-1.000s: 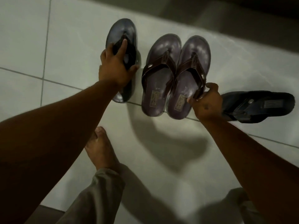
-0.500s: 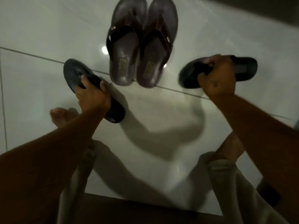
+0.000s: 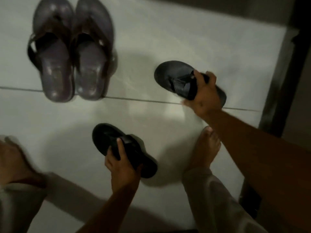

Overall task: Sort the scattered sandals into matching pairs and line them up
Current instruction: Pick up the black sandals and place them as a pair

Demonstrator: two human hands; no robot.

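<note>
Left hand (image 3: 122, 165) grips black sandal (image 3: 107, 140) by strap, 6 o'clock. Right hand (image 3: 206, 96) clasps second black sandal (image 3: 170, 74), 3 o'clock. Brown pair (image 3: 72, 52) side by side, touching, 11 o'clock on tile floor (image 3: 185, 39).

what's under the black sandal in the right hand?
Pale floor tile and a grout line near its heel. The right hand grips the black sandal by its strap, covering the heel; whether the sole touches the floor can't be told.

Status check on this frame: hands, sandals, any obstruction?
Left hand gripping one black sandal. Right hand gripping the other black sandal. Brown pair side by side on the floor. Bare foot near the right arm; nothing between the black sandals.
</note>
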